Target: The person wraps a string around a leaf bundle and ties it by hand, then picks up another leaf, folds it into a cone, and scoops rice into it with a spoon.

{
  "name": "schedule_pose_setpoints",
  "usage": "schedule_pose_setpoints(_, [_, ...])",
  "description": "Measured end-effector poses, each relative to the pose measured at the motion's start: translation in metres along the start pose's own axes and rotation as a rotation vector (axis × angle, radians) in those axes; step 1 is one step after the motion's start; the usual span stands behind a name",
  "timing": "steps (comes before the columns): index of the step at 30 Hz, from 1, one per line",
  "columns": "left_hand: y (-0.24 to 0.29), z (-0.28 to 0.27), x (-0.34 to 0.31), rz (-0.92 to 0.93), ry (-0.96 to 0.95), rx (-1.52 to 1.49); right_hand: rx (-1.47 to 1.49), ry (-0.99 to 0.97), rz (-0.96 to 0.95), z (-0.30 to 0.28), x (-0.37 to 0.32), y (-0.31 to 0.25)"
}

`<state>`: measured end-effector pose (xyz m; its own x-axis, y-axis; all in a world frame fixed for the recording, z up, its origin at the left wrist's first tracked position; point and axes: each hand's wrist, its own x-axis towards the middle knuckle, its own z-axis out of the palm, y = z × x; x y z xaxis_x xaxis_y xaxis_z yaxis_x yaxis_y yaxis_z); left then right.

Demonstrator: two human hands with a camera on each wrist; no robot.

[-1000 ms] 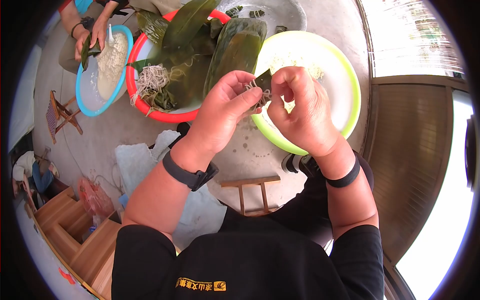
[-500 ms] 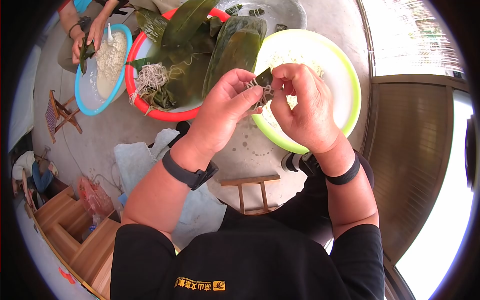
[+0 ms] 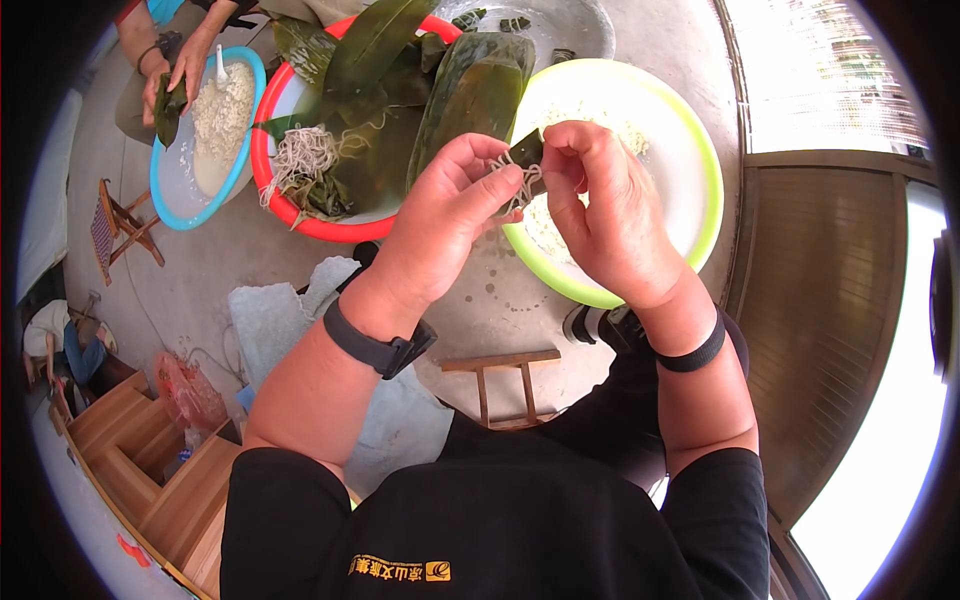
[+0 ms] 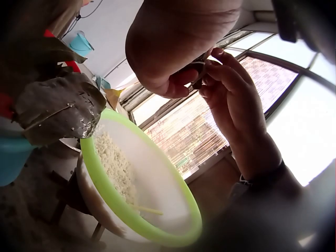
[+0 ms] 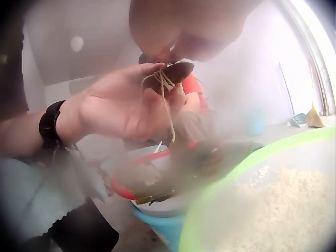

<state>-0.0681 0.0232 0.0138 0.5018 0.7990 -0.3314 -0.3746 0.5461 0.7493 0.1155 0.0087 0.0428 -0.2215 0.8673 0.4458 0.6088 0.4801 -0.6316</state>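
In the head view my left hand (image 3: 445, 215) holds a small leaf-wrapped rice dumpling (image 3: 526, 150) between thumb and fingers. Pale string (image 3: 527, 180) is wound round its dark green leaf. My right hand (image 3: 615, 215) is right at the dumpling's other side, thumb and forefinger brought together at the string. The right wrist view shows the wrapped dumpling (image 5: 181, 71) with loops of string (image 5: 166, 81) and a loose end hanging down. Above it, the right hand (image 5: 191, 26) has its fingertips at the loops. The left wrist view has the dumpling mostly hidden behind the left hand (image 4: 178, 47).
Under the hands stands a green-rimmed basin (image 3: 705, 190) with rice. Left of it, a red basin (image 3: 330, 232) holds long leaves (image 3: 465, 120) and a bundle of string (image 3: 305, 155). Another person's hands (image 3: 188, 80) fold a leaf by a blue basin (image 3: 160, 205). A metal basin (image 3: 590, 25) stands behind.
My right fingers have shifted slightly about the dumpling and the right hand has turned a little. The left hand keeps its hold. The other person's leaf has been turned.
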Motion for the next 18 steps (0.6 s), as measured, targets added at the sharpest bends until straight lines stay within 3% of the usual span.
schedule_pose_setpoints(5, [0.001,0.000,-0.001,-0.010,0.000,0.018,-0.172,-0.026,-0.098,0.001,0.001,0.009])
schedule_pose_setpoints(11, [0.001,-0.001,-0.001,0.006,-0.062,0.038,-0.008,-0.052,0.151,-0.009,0.003,0.001])
schedule_pose_setpoints(14, [0.000,-0.001,0.000,0.016,-0.065,0.118,0.261,-0.124,0.348,-0.010,-0.002,0.004])
schedule_pose_setpoints(17, [0.006,0.010,-0.004,-0.019,0.086,0.063,0.392,-0.121,0.425,-0.008,-0.006,0.010])
schedule_pose_setpoints(18, [0.005,0.008,-0.002,-0.025,0.046,0.012,0.426,-0.100,0.439,-0.007,-0.007,0.012])
